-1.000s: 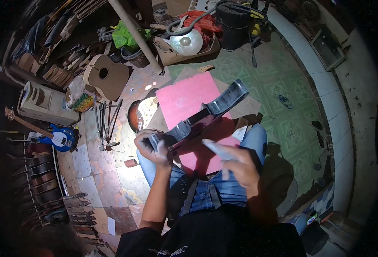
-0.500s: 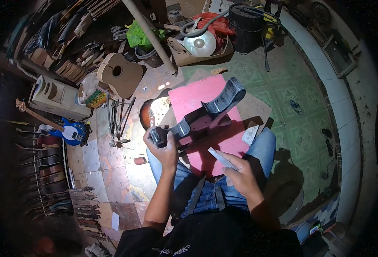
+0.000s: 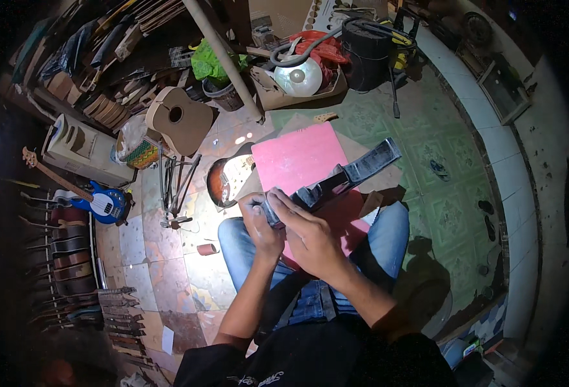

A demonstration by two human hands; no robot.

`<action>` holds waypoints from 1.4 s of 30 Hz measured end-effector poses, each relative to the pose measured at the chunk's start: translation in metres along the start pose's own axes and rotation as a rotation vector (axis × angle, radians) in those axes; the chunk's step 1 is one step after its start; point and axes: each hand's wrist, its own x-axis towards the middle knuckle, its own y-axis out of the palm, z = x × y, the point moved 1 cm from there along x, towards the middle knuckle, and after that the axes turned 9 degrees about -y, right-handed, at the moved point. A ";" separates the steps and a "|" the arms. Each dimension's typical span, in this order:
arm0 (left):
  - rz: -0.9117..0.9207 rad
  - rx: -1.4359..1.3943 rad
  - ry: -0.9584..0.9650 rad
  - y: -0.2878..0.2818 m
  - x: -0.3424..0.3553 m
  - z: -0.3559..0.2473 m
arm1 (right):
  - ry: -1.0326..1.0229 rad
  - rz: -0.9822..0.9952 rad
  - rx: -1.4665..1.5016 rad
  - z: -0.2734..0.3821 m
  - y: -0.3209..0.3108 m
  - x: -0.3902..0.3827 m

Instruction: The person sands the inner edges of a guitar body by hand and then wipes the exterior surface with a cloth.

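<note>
A dark guitar body [image 3: 371, 161], seen mostly edge-on, is tilted above my lap, its far end pointing up to the right. My left hand [image 3: 259, 222] is closed around its near end. My right hand [image 3: 307, 232] presses on that same end, fingers held together along the edge. The pale folded piece of sandpaper seen in it a moment ago is hidden beneath the fingers now. Under the guitar body lies a pink board [image 3: 294, 155], between my knees. A sunburst electric guitar body [image 3: 219, 182] with a pale pickguard rests just left of the board.
A small reddish roll [image 3: 206, 249] lies by my left knee. Metal clamps [image 3: 176, 193], an unfinished acoustic guitar body [image 3: 180, 122] and a blue bass guitar [image 3: 107, 203] are to the left. A black bucket [image 3: 365, 58] and a box [image 3: 265, 93] stand ahead, sandals [image 3: 439, 170] at right.
My right hand has moved up and left onto the near end of the guitar body, covering the sandpaper. The body has turned, its far end swinging right and downward.
</note>
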 end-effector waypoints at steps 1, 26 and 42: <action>-0.007 0.028 0.064 0.001 0.004 -0.002 | 0.017 0.070 -0.070 0.012 -0.006 0.001; 0.103 0.110 0.102 0.032 -0.005 -0.029 | 0.115 0.044 -0.745 0.012 -0.079 -0.016; 0.097 0.093 0.111 0.038 -0.007 -0.029 | 0.127 -0.039 -0.732 0.003 -0.083 -0.026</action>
